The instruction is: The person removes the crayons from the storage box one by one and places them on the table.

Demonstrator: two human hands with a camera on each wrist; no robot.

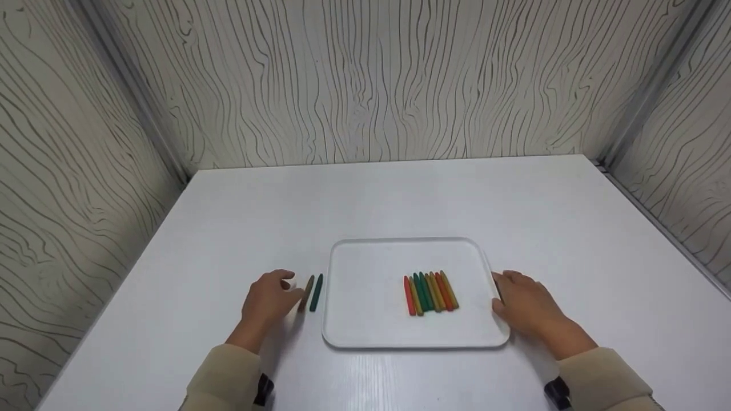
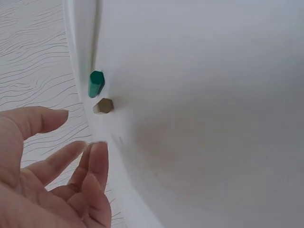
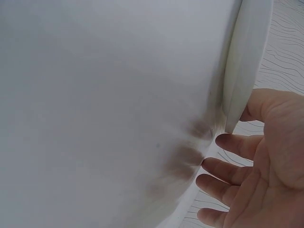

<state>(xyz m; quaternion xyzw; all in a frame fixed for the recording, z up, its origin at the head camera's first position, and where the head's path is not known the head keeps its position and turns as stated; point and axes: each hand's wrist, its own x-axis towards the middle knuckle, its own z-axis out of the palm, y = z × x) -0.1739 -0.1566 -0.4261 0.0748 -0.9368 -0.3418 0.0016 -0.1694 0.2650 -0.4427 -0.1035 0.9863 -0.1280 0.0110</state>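
Note:
Close to my left hand (image 1: 273, 299) on the table lie a brown crayon (image 1: 306, 292) and, beside it, a dark green crayon (image 1: 317, 293). My left thumb and fingers are spread apart with nothing between them. In the left wrist view the hexagonal ends of the brown crayon (image 2: 105, 106) and green crayon (image 2: 97, 78) face the camera. My right hand (image 1: 528, 302) holds the right rim of a white tray (image 1: 365, 346), thumb over the edge and fingers outside it. On the tray, a row of red, green and yellow-brown crayons (image 1: 429, 293) lies side by side.
The white table (image 1: 377, 200) extends around the tray on all sides. Wood-grain patterned panels (image 1: 365, 80) stand behind it and to the left and right. The green crayon lies just outside the tray's left rim.

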